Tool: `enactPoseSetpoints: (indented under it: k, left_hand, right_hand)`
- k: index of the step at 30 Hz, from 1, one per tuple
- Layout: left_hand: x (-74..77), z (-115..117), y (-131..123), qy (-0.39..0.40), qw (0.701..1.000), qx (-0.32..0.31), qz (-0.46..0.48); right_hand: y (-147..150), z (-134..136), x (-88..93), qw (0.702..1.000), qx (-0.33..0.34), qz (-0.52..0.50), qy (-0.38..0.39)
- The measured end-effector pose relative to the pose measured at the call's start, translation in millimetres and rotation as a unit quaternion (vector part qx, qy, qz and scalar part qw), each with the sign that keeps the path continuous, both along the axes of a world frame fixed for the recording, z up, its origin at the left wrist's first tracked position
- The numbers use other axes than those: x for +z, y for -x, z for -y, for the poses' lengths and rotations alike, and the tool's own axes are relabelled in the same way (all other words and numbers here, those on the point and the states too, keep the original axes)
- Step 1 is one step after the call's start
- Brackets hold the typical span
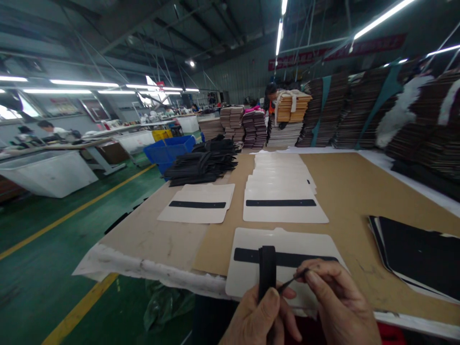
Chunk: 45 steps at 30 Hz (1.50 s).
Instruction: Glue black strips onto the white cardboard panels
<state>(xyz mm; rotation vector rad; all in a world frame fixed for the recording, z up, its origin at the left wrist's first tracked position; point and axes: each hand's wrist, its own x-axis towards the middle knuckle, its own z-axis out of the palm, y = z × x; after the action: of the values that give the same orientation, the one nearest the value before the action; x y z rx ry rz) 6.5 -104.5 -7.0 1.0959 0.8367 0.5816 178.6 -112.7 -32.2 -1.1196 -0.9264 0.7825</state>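
My left hand (pixel 259 314) is closed around a bundle of black strips (pixel 268 268) that stands upright out of the fist. Between thumb and finger, my right hand (pixel 336 292) pinches a thin black strip (pixel 293 281), which stretches across to the left hand. Under both hands lies a white panel (pixel 247 238) with a long black band (pixel 246 255) across it, partly covered by the bundle and the fingers. Just beyond are a row of overlapping white panels (pixel 283 214) and a smaller pile of white panels (pixel 196 216), each topped by a black band.
Black panels (pixel 419 251) are stacked at the table's right. A heap of black pieces (pixel 201 165) sits at the far left corner, beside a blue bin (pixel 168 148). Tall stacks of sheets (pixel 323 112) line the back, where a person (pixel 270 96) stands. The brown tabletop (pixel 345 196) extends rightward.
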Motion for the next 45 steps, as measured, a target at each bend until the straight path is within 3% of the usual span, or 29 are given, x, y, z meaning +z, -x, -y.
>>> enactPoseSetpoints:
  k: [5,12,15,18,20,21,25,28,29,32,35,37,40,45]
  left_hand:
    - [-2.1,-1,-5,-0.017,1.0,-0.012,0.003]
    - [-0.7,-3,-6,-0.006,1.0,-0.006,-0.017]
    - [1.3,-2,-7,0.02,1.0,-0.021,-0.013]
    - [-1.6,1,-7,0.043,0.999,-0.013,0.009]
    - [-5.9,2,-4,0.057,0.998,-0.015,0.015]
    - [-7.6,1,0,0.06,0.998,-0.019,0.012]
    - [-2.2,-8,27,0.013,0.994,-0.082,-0.07]
    - [17.6,-14,56,-0.073,0.957,-0.194,-0.205]
    - [24.9,-15,64,-0.116,0.939,-0.201,-0.253]
    - [38.7,-21,76,-0.3,0.869,-0.111,-0.378]
    - [33.5,-38,70,-0.435,0.772,-0.059,-0.46]
    - [23.5,-53,60,-0.465,0.736,-0.049,-0.49]
    - [9.7,-71,50,-0.466,0.724,-0.048,-0.507]
    - [-1.4,-76,52,-0.453,0.738,-0.05,-0.498]
  right_hand:
    - [2,-4,3.8,0.993,0.064,-0.085,-0.047]
    - [-1,-2,-3.5,0.992,0.028,-0.047,-0.11]
    - [11,3,0.7,0.988,0.076,-0.125,-0.056]
    - [24,8,0.8,0.955,0.209,-0.203,0.052]
    - [24,8,2.3,0.937,0.256,-0.225,0.075]
    - [19,7,5.5,0.941,0.244,-0.225,0.064]
    - [-22,-5,37.0,0.972,0.08,-0.22,-0.01]
    - [-56,-16,66.1,0.974,0.085,-0.206,0.024]
    - [-63,-21,73.7,0.979,0.097,-0.174,0.049]
    - [-65,-42,87.6,0.976,0.161,-0.015,0.148]
    - [-43,-74,90.1,0.924,0.269,0.144,0.231]
    - [-24,-97,86.6,0.888,0.326,0.218,0.242]
    - [1,-127,75.3,0.856,0.364,0.279,0.24]
    - [25,-154,51.4,0.838,0.378,0.332,0.212]
